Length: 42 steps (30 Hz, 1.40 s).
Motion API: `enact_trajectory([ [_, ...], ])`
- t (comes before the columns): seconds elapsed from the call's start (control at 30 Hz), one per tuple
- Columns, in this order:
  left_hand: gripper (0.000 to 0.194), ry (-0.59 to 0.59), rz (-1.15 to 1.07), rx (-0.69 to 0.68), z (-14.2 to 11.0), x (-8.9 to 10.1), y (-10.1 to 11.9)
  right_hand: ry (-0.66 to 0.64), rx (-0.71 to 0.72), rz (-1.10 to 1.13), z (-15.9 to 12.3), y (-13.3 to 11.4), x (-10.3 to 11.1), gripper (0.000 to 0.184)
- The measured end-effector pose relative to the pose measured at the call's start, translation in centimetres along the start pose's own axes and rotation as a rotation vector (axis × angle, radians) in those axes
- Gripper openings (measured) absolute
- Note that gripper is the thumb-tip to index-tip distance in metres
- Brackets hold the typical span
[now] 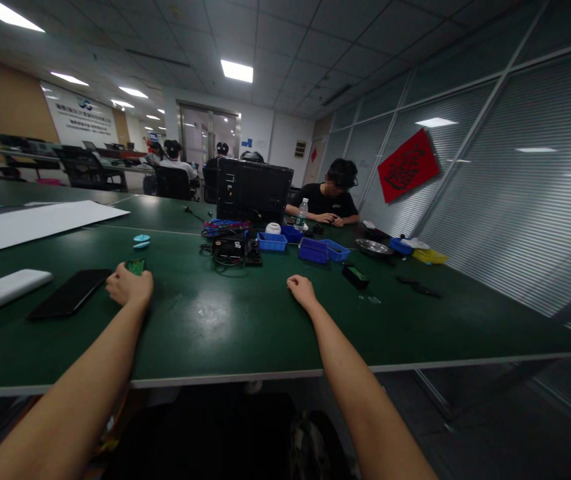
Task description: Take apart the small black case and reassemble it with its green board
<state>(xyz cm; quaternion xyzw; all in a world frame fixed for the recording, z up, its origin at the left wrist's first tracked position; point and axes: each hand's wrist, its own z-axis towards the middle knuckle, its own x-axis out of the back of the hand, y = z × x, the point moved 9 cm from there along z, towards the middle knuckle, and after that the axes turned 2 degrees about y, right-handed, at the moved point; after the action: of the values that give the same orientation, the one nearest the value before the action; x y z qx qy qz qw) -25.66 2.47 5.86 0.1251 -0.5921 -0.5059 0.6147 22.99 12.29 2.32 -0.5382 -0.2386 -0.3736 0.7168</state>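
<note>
My left hand (pixel 130 285) is closed on a green circuit board (pixel 136 267), whose far part shows beyond the fingers. Beside it on the left lies a flat black tablet-like slab (pixel 71 293). Two light-blue rounded pieces (pixel 141 239) sit just beyond the board. My right hand (pixel 302 291) rests low over the table, fingers curled inward; whatever they hold, if anything, is hidden. To its right stands a black box (pixel 350 277) with a green circuit board (pixel 359 273) showing at its top. Small clear scraps (pixel 374 300) lie near that box.
On the green table (pixel 205 347) stand a monitor (pixel 253 190), a black device with cables (pixel 229 248), blue bins (pixel 272 242), a bottle (pixel 302 212) and a metal bowl (pixel 374 248). A white bar (pixel 8 292) and white sheet (pixel 40 221) lie left. A co-worker (pixel 333 193) sits opposite.
</note>
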Motion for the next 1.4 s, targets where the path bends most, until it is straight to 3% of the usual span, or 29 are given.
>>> enact_trajectory([
  [0.23,0.072,-0.152,0.074,-0.18,-1.7,-1.0,2.2,0.001,-0.001,0.003,0.0,0.0,0.0,0.018],
  [0.37,0.075,-0.267,0.101,-0.392,-4.3,-3.1,4.6,-0.006,0.003,0.0,-0.1,-0.1,0.0,0.018],
  [0.5,0.079,-0.452,-0.011,-0.608,-7.6,-5.9,6.8,-0.004,0.003,-0.018,0.0,-0.1,-0.1,0.018],
  [0.6,0.069,-0.578,-0.127,-0.672,-9.1,-7.1,7.5,0.001,0.008,-0.026,0.1,0.0,-0.1,0.018],
  [0.67,0.059,-0.568,-0.169,-0.675,-9.0,-7.1,7.6,0.001,0.011,-0.027,0.1,0.1,-0.2,0.018],
  [0.73,0.055,-0.485,-0.173,-0.67,-8.4,-6.7,7.6,-0.005,0.005,-0.032,0.1,0.1,-0.2,0.018],
  [0.83,0.063,-0.396,-0.144,-0.657,-7.8,-6.8,7.7,-0.012,-0.004,-0.045,0.0,0.0,-0.2,0.018],
  [0.93,0.075,-0.435,-0.107,-0.641,-8.0,-8.3,8.1,-0.02,-0.011,-0.058,-0.1,-0.2,-0.2,0.018],
  [1.1,0.078,-0.521,-0.058,-0.644,-9.4,-10.9,9.4,-0.033,-0.017,-0.068,-0.4,-0.5,-0.1,0.018],
  [1.4,0.088,-0.507,-0.002,-0.699,-12.6,-11.0,10.4,-0.046,-0.022,-0.116,-0.7,-1.1,-0.1,0.018],
])
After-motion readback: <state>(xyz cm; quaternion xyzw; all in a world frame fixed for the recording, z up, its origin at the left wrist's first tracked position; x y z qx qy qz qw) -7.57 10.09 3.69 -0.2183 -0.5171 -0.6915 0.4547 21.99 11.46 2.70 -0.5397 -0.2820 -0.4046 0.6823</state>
